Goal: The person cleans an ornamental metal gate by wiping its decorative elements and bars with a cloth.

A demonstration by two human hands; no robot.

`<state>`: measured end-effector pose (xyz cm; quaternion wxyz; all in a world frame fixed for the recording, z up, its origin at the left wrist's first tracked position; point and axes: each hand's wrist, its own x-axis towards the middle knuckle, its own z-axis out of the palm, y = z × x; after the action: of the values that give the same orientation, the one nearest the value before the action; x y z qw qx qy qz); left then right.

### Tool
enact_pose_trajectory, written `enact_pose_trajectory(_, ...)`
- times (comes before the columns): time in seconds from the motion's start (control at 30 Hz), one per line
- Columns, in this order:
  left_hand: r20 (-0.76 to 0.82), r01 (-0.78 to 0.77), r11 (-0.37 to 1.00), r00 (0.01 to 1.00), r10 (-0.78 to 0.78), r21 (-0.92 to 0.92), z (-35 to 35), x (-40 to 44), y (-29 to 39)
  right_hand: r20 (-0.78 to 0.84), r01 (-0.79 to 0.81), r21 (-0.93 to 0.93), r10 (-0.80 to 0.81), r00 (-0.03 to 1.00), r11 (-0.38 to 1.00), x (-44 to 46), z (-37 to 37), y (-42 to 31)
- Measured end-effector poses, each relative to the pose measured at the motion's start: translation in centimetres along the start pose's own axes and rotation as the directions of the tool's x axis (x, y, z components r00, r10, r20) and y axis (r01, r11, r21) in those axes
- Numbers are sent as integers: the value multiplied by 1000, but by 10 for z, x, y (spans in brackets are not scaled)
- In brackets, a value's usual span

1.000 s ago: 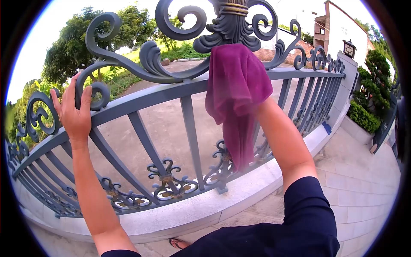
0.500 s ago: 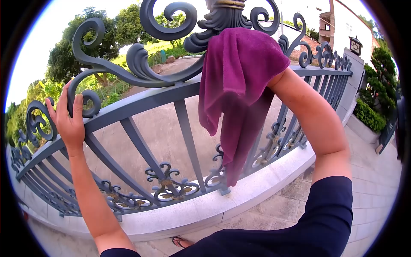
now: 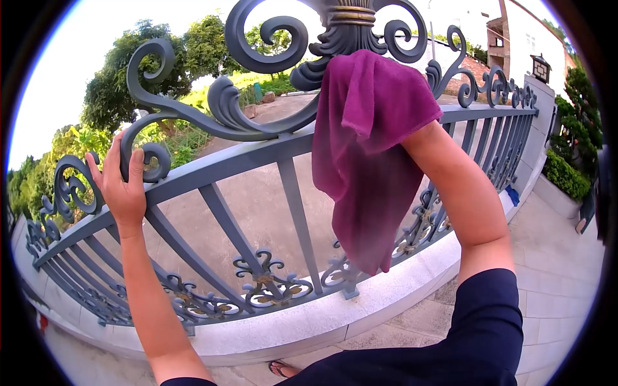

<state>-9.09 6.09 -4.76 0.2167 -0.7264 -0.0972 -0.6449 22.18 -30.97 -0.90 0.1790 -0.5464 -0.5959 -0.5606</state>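
Observation:
My left hand (image 3: 125, 193) grips the top of the grey metal railing (image 3: 225, 170) at the left. Its thumb and fingers straddle the lower end of a scroll ornament (image 3: 151, 161). A purple towel (image 3: 380, 109) drapes over my right hand, which is hidden beneath it; only the right forearm (image 3: 450, 180) comes out below. The towel lies against the base of the central ornament (image 3: 351, 29), a dark fluted piece with gold-coloured bands. Its loose end hangs down in front of the bars, slightly blurred.
Under the railing runs a pale stone curb (image 3: 283, 338). A sandalled foot (image 3: 283, 368) shows at the bottom. To the right stand a stone pillar (image 3: 534, 122) with a lantern (image 3: 539, 67) and green shrubs (image 3: 566, 174). A small blue item (image 3: 512, 195) sits near the pillar's foot.
The whole view has shifted, so the railing appears a little lower and further right. The towel's hanging end has swung and spread. My left hand keeps its place on the scroll.

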Motion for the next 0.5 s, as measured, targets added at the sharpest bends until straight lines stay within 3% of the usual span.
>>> enact_pose_trajectory(0.03,7,3,1000,1000,-3,-7,1,-1,0,58,-11,-53,14,998,999,4,-5,-4)
enact_pose_trajectory(0.1,10,26,1000,1000,-26,-4,1,-1,0,9,-41,437,41,999,898,7,7,10)
enact_pose_trajectory(0.13,17,40,999,999,-40,-2,1,-2,0,58,-111,651,97,994,751,9,17,16)
enact_pose_trajectory(0.2,11,34,999,999,-34,-4,2,-2,1,154,-104,590,15,988,801,5,11,24)
enact_pose_trajectory(0.27,-5,22,1000,1000,-22,-18,3,-1,1,188,-217,661,122,975,719,5,35,33)
enact_pose_trajectory(0.4,-17,62,998,998,-62,-17,6,-1,2,-8,-75,583,98,995,809,0,22,-7)
enact_pose_trajectory(0.5,-33,69,997,997,-70,-27,5,-2,5,-185,-69,363,144,972,929,3,44,-29)
